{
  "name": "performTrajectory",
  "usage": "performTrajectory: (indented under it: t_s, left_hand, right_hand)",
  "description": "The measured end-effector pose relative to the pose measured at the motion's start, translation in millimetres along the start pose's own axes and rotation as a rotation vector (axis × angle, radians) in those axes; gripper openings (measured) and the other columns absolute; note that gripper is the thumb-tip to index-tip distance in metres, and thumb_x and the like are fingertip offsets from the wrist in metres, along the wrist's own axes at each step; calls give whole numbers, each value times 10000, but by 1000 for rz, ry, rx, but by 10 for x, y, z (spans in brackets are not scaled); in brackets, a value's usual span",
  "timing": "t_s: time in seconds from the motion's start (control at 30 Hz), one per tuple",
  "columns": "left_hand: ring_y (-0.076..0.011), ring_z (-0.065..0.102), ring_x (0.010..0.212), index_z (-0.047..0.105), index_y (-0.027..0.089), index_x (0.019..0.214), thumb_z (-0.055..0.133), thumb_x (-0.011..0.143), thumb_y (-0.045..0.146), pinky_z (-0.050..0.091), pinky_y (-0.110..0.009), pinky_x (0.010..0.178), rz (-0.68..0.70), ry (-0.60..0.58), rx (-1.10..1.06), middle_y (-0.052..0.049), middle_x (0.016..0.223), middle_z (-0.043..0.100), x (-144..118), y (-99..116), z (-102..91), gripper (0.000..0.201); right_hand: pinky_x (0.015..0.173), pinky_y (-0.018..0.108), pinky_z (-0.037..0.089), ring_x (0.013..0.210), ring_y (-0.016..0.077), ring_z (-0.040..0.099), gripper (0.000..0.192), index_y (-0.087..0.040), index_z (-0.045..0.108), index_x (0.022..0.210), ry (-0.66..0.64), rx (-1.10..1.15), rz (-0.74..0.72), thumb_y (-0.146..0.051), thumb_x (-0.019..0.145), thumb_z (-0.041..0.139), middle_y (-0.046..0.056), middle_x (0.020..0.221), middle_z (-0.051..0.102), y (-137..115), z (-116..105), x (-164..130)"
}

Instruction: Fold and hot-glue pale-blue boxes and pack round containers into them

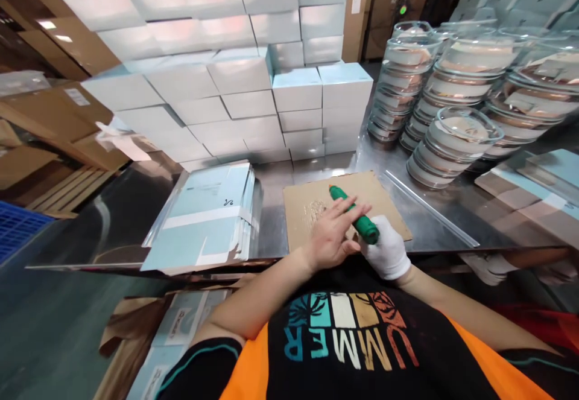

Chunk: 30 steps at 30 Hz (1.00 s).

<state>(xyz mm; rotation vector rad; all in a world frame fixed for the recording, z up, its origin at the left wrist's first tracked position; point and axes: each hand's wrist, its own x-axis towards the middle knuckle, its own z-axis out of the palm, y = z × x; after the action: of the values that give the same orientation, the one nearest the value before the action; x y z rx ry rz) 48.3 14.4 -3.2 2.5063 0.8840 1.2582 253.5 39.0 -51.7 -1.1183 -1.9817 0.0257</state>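
A green glue gun [365, 227] with an orange tip is held in front of my chest, its tip angled away over a brown cardboard sheet [362, 186]. My right hand [388, 249], in a white glove, grips it from below; the handle is hidden by the hands. My left hand [332, 231], bare, has its fingers stretched out across the barrel, touching it. Clear dried glue [313, 212] marks the cardboard left of the tip. On the metal table, to the right, lies a long clear glue stick [432, 208].
Flat light-blue cartons [199, 207] are stacked at the left on the metal table [271, 186]. White boxes [244, 98] form a wall behind. Glass bowls [446, 149] stand in stacks at right, near more blue packaging [538, 186]. A blue crate [20, 228] sits far left.
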Motion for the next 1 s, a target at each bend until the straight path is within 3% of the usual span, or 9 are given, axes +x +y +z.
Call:
performTrajectory:
  t_s: [0.23,0.33,0.43,0.5,0.6,0.7,0.77,0.83,1.0]
  left_hand:
    - [-333,522,1540,122,184,1752,114,963,888,305,-528,1314,-109,56,140,-205,1602,588,-38,-35,-32,1058]
    - [-352,620,1439,103,136,1747,51,974,863,364,-574,1257,-341,133,252,-237,1513,657,-73,-121,-191,1062]
    - [-427,402,1600,94,134,1748,68,985,852,214,-692,1294,-472,277,425,-262,1607,559,-100,-163,-304,1048]
    - [-428,177,1687,36,145,1753,107,978,866,112,-694,1326,-364,308,453,-263,1731,380,-86,-116,-281,1060]
    - [-376,156,1700,30,197,1760,147,950,900,199,-587,1350,-101,74,335,-225,1788,275,-51,-47,-139,1079]
    - [-394,278,1665,155,197,1752,157,944,908,275,-597,1324,-235,-144,289,-240,1774,302,-90,-146,-40,1076]
    - [-415,302,1652,116,134,1748,130,972,872,251,-652,1317,-459,-140,307,-288,1749,322,-149,-263,-35,1072]
    - [-418,234,1673,16,116,1748,139,989,853,194,-685,1321,-520,-86,333,-305,1762,268,-180,-329,-42,1065]
    - [-370,36,1710,-96,140,1740,179,926,922,113,-621,1356,-166,-45,361,-265,1809,93,-43,-194,58,1162]
  right_hand:
    - [550,288,473,583,187,611,35,-227,590,944,69,-37,-112,-261,946,581,14,741,629,-81,8,29]
    - [578,299,492,616,195,620,84,-228,595,932,86,-48,-93,-304,965,585,27,749,625,-72,-23,18]
    - [632,313,530,667,203,649,100,-225,608,948,116,-20,-72,-325,961,612,41,783,646,-54,-67,15]
    - [637,320,540,692,212,663,125,-222,624,971,115,-3,-60,-342,945,645,51,808,661,-41,-84,8]
    - [620,324,551,691,218,662,164,-218,646,996,71,9,-29,-367,929,655,55,812,664,-10,-66,-19]
    - [679,369,600,719,243,677,194,-217,675,1019,47,37,65,-373,906,649,78,842,686,39,-4,-44]
    - [764,432,630,777,283,704,216,-209,694,1026,113,9,135,-365,887,638,109,874,712,74,47,-45]
    - [833,485,643,836,318,732,246,-198,704,1035,197,-27,165,-365,878,617,135,901,740,98,94,-36]
    - [895,503,662,915,339,772,295,-204,733,1059,165,10,133,-381,852,619,146,954,787,128,143,-19]
